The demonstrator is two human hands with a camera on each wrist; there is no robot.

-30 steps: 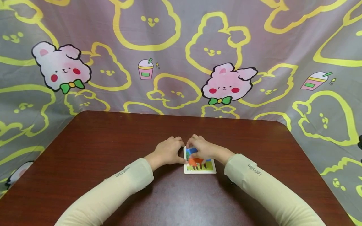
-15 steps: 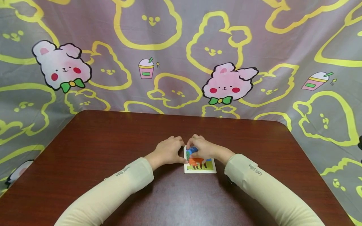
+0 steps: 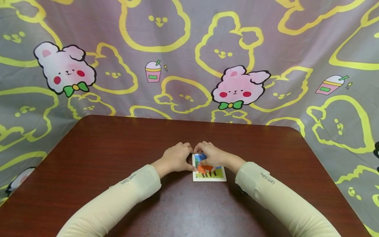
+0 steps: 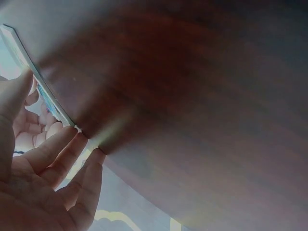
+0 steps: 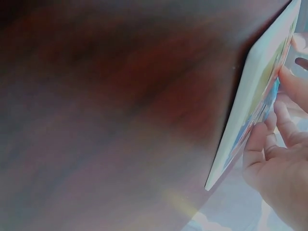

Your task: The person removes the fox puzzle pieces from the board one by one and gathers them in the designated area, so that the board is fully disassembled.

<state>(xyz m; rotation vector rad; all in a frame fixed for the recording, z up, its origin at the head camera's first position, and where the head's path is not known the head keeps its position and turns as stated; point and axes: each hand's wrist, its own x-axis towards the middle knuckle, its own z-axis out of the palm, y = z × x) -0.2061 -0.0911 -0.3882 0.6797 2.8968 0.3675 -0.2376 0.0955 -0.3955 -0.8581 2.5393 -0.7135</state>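
A small square picture puzzle (image 3: 209,179) with a white border lies on the table, showing an orange animal on green ground. My left hand (image 3: 176,158) is at its left side, thumb by the near part of the edge and fingertips by the far corner. In the left wrist view these fingers are fairly straight against the board's rim (image 4: 53,98). Over the picture, my right hand (image 3: 214,155) has bent fingers and pinches a blue puzzle piece (image 3: 202,157) near the far left corner. The fingers hide much of that piece, so its outline is unclear.
The brown wooden table (image 3: 124,138) extends around the puzzle on every side. Behind and beside it hangs a grey curtain (image 3: 180,62) with yellow outlines and rabbit faces.
My right fingertips have shifted slightly toward the far left corner, and the blue piece beneath them looks turned a little. My left hand and the board have stayed in place.
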